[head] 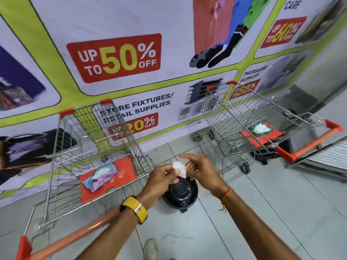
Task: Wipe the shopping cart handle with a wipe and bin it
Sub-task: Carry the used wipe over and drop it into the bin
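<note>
Wipe (179, 168), small and white, is held between both hands just above the black bin (181, 193) that stands on the floor between two carts. The left hand (161, 177) pinches one edge of it with thumb and fingertips; the right hand (201, 171) touches the other side with its fingers loosely spread, so I cannot tell if it really grips. The orange handle (75, 235) of the near cart lies low at the left, well apart from the hands, and nobody touches it. A pack of wipes (99, 176) rests in this cart. Whether the handle is already wiped is not shown; I judge the wiping is probably finished, because the wipe hangs over the bin. What is left is to drop it inside.
</note>
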